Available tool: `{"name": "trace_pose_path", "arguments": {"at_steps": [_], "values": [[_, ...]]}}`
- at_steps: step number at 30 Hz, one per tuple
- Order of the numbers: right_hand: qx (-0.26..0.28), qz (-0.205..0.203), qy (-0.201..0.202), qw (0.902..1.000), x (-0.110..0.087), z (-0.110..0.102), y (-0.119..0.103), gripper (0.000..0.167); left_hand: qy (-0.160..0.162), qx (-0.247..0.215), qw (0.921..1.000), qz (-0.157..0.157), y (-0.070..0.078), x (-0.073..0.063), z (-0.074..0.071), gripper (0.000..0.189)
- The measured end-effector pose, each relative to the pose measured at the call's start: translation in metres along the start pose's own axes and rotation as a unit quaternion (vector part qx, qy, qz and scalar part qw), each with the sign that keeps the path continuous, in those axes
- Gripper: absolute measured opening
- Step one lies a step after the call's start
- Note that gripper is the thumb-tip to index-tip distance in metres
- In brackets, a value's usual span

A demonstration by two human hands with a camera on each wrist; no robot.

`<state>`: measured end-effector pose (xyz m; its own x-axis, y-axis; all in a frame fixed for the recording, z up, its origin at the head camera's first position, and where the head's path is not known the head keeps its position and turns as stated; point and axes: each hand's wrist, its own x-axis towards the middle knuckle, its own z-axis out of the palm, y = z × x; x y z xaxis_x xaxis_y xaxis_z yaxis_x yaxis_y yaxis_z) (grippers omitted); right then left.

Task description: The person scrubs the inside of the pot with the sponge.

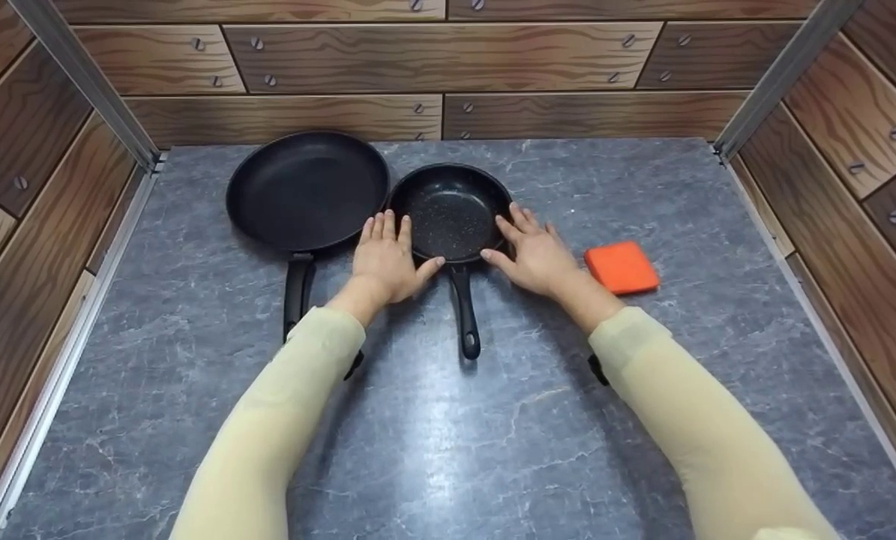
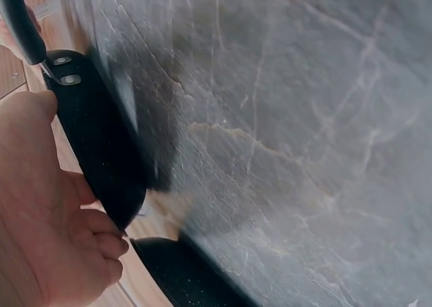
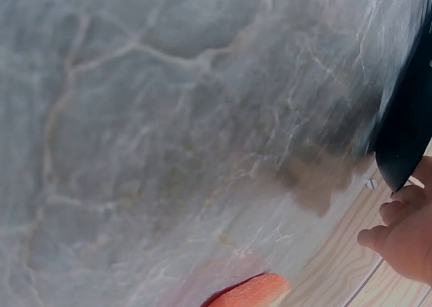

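A small black speckled frying pan (image 1: 448, 217) sits on the table, its handle (image 1: 465, 319) pointing toward me. My left hand (image 1: 388, 262) is spread at its left rim, fingers straight and thumb by the near edge. Against the right rim rests my right hand (image 1: 537, 255), also with fingers extended. In the left wrist view, the left hand (image 2: 54, 206) touches the side of the small pan (image 2: 101, 131). The right wrist view shows the right hand (image 3: 405, 233) at the same pan's wall (image 3: 405, 118). Just left stands a larger black frying pan (image 1: 309, 191).
An orange square sponge-like block (image 1: 621, 267) lies right of my right hand. The larger pan's handle (image 1: 298, 292) runs beside my left forearm. Wood-patterned walls (image 1: 440, 60) border the grey marbled table (image 1: 448, 450) at the back and sides.
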<state>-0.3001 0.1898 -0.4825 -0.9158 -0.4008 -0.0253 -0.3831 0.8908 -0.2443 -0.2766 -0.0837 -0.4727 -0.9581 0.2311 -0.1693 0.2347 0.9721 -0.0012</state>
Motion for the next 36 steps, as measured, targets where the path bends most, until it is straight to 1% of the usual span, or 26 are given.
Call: {"name": "trace_pose_path", "arguments": {"at_steps": [11, 18, 24, 33, 36], "values": [[0.013, -0.004, 0.012, 0.9998, -0.012, 0.007, -0.001, 0.085, 0.014, -0.001, 0.9999, 0.001, 0.004, -0.012, 0.004, 0.103], [0.017, -0.003, 0.017, 0.9997, -0.021, 0.011, -0.005, 0.083, 0.010, 0.002, 0.9999, 0.005, 0.005, -0.020, 0.007, 0.103], [0.019, 0.001, 0.015, 0.9997, -0.027, 0.009, -0.007, 0.083, 0.009, 0.002, 0.9999, 0.008, 0.008, -0.025, 0.007, 0.103], [0.012, -0.005, 0.028, 0.9995, -0.035, 0.013, -0.008, 0.083, 0.028, 0.003, 0.9996, 0.011, 0.010, -0.033, 0.011, 0.102], [0.010, -0.004, 0.030, 0.9995, -0.039, 0.014, -0.010, 0.083, 0.029, 0.002, 0.9995, 0.014, 0.010, -0.037, 0.012, 0.102]]}}
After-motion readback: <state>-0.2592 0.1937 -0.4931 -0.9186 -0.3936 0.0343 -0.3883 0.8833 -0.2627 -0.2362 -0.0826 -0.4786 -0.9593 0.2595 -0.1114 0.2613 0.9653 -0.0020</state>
